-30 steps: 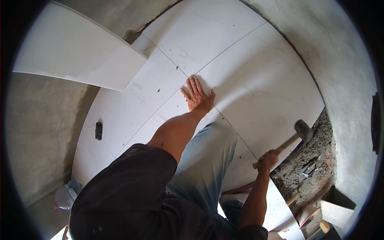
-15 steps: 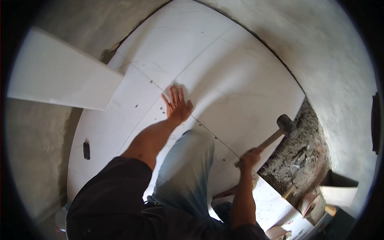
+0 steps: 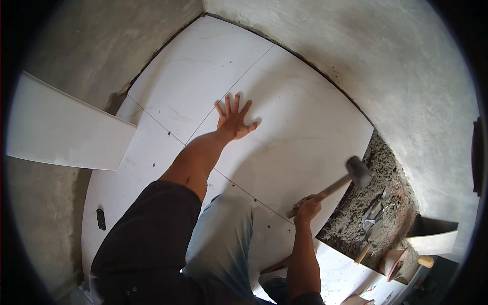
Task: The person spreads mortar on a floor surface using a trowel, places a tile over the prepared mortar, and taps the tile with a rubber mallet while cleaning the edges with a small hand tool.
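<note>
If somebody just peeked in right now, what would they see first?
Probably the left hand, spread flat on the big white floor tiles in the middle of the picture. Next, the right hand lower right, gripping a wooden-handled mallet whose dark head hangs over the tile's edge. Beyond that edge lies a rough grey mortar bed, and a loose white tile leans at the left.

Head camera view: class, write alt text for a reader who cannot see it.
A person's left hand presses flat, fingers spread, on a large white floor tile, while the right hand grips a wooden-handled rubber mallet raised over the tile's edge. Rough grey mortar lies bare beyond it, beside grey cement walls.
</note>
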Action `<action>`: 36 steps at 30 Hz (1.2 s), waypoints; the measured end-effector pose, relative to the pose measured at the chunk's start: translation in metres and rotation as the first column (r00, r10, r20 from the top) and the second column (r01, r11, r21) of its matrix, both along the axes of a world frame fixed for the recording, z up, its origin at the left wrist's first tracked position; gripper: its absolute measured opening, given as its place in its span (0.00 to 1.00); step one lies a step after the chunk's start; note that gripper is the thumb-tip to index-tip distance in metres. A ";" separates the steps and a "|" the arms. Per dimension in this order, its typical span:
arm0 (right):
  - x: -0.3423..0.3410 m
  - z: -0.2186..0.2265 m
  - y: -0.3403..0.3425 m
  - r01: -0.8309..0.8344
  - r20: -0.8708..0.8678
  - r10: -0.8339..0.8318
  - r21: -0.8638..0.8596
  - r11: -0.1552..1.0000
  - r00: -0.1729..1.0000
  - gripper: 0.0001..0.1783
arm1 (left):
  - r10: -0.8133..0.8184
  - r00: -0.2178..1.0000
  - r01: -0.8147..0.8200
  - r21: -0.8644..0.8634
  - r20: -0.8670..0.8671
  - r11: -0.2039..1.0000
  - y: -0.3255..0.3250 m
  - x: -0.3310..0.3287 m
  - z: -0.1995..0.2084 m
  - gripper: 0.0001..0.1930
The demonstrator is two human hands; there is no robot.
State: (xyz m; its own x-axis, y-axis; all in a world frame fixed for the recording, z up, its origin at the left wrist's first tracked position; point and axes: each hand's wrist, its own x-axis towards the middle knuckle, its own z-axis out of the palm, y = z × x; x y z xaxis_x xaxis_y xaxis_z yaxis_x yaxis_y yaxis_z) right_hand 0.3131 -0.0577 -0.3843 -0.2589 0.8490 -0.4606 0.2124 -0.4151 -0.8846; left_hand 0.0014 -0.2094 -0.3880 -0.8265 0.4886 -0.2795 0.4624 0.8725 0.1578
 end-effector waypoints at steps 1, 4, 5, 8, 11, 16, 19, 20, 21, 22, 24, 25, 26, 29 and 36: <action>0.001 0.005 0.010 -0.107 0.089 0.132 -0.246 0.963 0.987 0.35 | -0.011 1.000 0.011 -0.012 -0.009 1.000 0.004 -0.010 -0.002 0.44; -0.008 0.025 0.027 -0.096 0.088 0.097 -0.020 0.995 0.991 0.36 | -0.009 0.999 0.009 -0.005 -0.034 1.000 0.014 -0.035 -0.004 0.44; -0.009 0.017 0.020 0.011 0.019 -0.011 -0.005 1.000 1.000 0.36 | -0.006 1.000 0.006 -0.006 -0.023 1.000 0.017 -0.038 -0.007 0.44; -0.010 0.010 0.016 -0.120 0.118 0.173 -0.360 0.925 0.978 0.36 | -0.016 0.997 0.016 0.005 -0.070 1.000 0.021 -0.048 -0.014 0.44; -0.019 0.016 0.024 0.000 0.104 0.011 -0.103 0.995 0.995 0.36 | -0.021 0.996 0.020 -0.019 -0.082 1.000 0.022 -0.050 -0.017 0.44; -0.012 -0.004 0.026 -0.207 0.231 0.239 -0.155 0.966 0.943 0.38 | -0.034 0.995 0.033 -0.015 -0.098 0.999 0.024 -0.052 -0.018 0.44; -0.023 0.000 0.015 0.064 -0.012 -0.064 -0.043 0.997 0.998 0.36 | -0.043 0.995 0.043 -0.005 -0.093 0.999 0.026 -0.050 -0.015 0.44; -0.021 0.002 0.023 0.066 -0.012 -0.067 -0.041 0.997 0.998 0.36 | -0.046 0.995 0.045 -0.004 -0.093 0.999 0.026 -0.050 -0.014 0.44; -0.017 0.003 0.033 -0.113 0.157 0.121 -0.061 0.992 0.980 0.36 | -0.036 0.995 0.035 -0.005 -0.097 0.999 0.023 -0.050 -0.017 0.44; -0.015 0.004 0.036 -0.282 0.315 0.303 -0.111 0.953 0.900 0.36 | -0.026 0.995 0.025 -0.006 -0.100 1.000 0.019 -0.051 -0.018 0.44; -0.027 0.000 0.022 -0.178 0.222 0.186 -0.057 0.982 0.957 0.36 | -0.025 0.994 0.026 0.006 -0.105 1.000 0.018 -0.053 -0.018 0.44; -0.032 -0.002 0.012 -0.067 0.132 0.069 -0.020 0.998 0.989 0.36 | -0.025 0.995 0.026 0.015 -0.097 1.000 0.016 -0.050 -0.022 0.43; -0.035 -0.003 0.008 0.059 0.020 -0.059 -0.009 0.998 0.998 0.35 | -0.038 0.994 0.039 0.004 -0.100 0.999 0.018 -0.050 -0.020 0.43; -0.027 0.017 0.035 -0.064 0.079 0.084 -0.221 0.973 0.993 0.33 | -0.058 0.989 0.059 0.000 -0.132 0.998 0.023 -0.052 -0.021 0.44; -0.039 0.018 0.061 -0.301 0.244 0.325 -0.128 0.945 0.914 0.36 | -0.052 0.957 0.044 -0.035 -0.286 0.998 0.012 -0.063 -0.052 0.43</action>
State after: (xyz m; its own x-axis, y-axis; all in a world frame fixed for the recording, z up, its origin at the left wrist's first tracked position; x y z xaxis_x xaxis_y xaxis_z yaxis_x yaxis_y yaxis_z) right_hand 0.2744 0.0030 -0.3663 -0.3671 0.6979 -0.6150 0.5601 -0.3620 -0.7451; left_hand -0.0615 -0.1977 -0.4397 -0.8496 0.5252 -0.0482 0.5262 0.8503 -0.0113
